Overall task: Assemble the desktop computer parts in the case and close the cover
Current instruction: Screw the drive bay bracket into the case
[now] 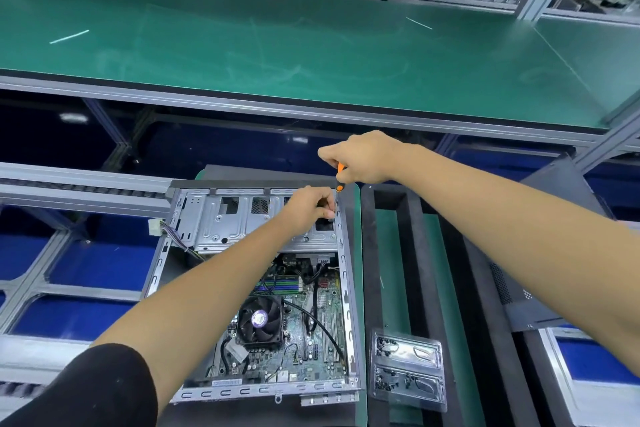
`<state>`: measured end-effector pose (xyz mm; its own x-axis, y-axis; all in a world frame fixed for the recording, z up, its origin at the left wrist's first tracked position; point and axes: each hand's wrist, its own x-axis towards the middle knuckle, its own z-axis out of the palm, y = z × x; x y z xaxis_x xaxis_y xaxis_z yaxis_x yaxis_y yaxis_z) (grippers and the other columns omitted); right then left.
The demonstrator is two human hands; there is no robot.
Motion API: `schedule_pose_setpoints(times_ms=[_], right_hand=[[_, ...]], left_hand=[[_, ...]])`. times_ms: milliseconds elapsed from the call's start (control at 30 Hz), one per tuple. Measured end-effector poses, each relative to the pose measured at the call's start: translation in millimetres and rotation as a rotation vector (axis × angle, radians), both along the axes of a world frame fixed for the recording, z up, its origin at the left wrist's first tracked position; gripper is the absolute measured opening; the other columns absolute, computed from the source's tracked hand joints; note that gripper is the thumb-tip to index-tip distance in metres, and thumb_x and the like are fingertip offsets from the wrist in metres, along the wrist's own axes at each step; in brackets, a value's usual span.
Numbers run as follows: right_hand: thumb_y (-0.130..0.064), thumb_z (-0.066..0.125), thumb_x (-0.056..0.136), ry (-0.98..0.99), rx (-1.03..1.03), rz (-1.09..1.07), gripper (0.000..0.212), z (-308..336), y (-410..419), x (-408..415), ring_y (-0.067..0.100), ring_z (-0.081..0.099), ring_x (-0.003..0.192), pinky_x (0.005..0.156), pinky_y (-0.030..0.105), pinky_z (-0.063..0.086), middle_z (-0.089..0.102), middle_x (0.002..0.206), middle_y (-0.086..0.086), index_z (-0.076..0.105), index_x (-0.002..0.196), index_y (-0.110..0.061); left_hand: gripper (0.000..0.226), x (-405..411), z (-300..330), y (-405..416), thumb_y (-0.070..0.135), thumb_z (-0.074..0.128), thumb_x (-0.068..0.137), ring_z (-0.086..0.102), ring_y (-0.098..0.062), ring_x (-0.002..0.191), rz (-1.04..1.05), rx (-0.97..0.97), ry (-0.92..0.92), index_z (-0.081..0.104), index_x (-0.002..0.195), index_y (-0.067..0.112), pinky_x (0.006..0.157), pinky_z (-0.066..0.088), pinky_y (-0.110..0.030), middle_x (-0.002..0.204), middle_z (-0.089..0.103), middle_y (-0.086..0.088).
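Case (194, 288) lies open at the bench's near edge, the left hand (308, 208) pinching something small, maybe a screw, at its far right corner. The right hand (363, 158) grips a screwdriver (340, 177) upright above it. If the tip slips, the piece could drop onto the motherboard (311, 333).

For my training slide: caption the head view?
Right hand drives an orange-handled screwdriver at the open computer case corner; left hand steadies the tip.

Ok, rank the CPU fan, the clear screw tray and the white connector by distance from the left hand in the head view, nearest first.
1. CPU fan: below the left hand, inside the case.
2. White connector: far left, outside the case.
3. Clear screw tray: lower right, beside the case.
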<state>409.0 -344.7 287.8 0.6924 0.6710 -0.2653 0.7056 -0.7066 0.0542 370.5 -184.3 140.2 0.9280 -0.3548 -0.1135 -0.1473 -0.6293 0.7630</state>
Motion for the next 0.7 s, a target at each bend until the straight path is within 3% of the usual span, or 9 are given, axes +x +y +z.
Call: schedule_pose_setpoints(times_ms=[100, 200, 333, 467, 700], right_hand=[[-0.019, 0.056, 0.093, -0.007, -0.007, 0.007, 0.015, -3.4, 4.1, 0.6, 0.011, 0.041, 0.061, 0.054, 0.031, 0.025, 0.048, 0.069, -0.008, 0.042, 0.091, -0.023], [-0.019, 0.057, 0.092, -0.010, -0.020, 0.012, 0.015, -5.9, 8.9, 1.6, 0.013, 0.042, 0.060, 0.053, 0.032, 0.027, 0.048, 0.069, -0.007, 0.043, 0.090, -0.023], [-0.018, 0.058, 0.092, -0.005, -0.046, 0.010, 0.015, -7.9, 13.6, 2.3, 0.015, 0.042, 0.059, 0.053, 0.032, 0.027, 0.050, 0.069, -0.006, 0.043, 0.090, -0.023], [-0.021, 0.057, 0.094, -0.013, -0.059, 0.032, 0.014, -12.3, 15.8, 1.0, 0.016, 0.042, 0.058, 0.053, 0.031, 0.026, 0.050, 0.070, -0.006, 0.043, 0.091, -0.023], [-0.023, 0.057, 0.094, -0.030, -0.066, 0.031, 0.014, -12.7, 17.0, 1.1, 0.017, 0.043, 0.058, 0.053, 0.032, 0.027, 0.051, 0.070, -0.005, 0.044, 0.090, -0.022]], left_hand=[[0.024, -3.3, -4.6, -1.8, 0.001, 0.076, 0.085, 0.057, 0.004, 0.075, 0.051, -0.020, -0.012, 0.058, 0.078, 0.016, 0.065, 0.036, -0.007, 0.076, 0.065, 0.011], [0.018, -6.1, -6.2, -2.8, 0.000, 0.074, 0.087, 0.051, -0.017, 0.092, 0.087, 0.000, -0.019, 0.061, 0.082, 0.012, 0.070, 0.034, -0.020, 0.086, 0.067, 0.003], [0.013, -9.1, -5.5, -4.2, -0.002, 0.074, 0.087, 0.038, -0.014, 0.092, 0.152, 0.004, -0.001, 0.066, 0.086, 0.009, 0.074, 0.032, -0.003, 0.108, 0.059, -0.016], [0.009, -8.0, -6.0, -4.8, 0.010, 0.075, 0.089, 0.034, -0.019, 0.103, 0.130, 0.046, 0.018, 0.071, 0.094, 0.004, 0.079, 0.027, -0.021, 0.107, 0.061, -0.013], [0.010, -4.0, -8.7, -5.7, 0.015, 0.078, 0.087, 0.037, -0.014, 0.104, 0.183, 0.038, 0.083, 0.069, 0.088, 0.018, 0.091, 0.034, -0.026, 0.111, 0.065, -0.010]])
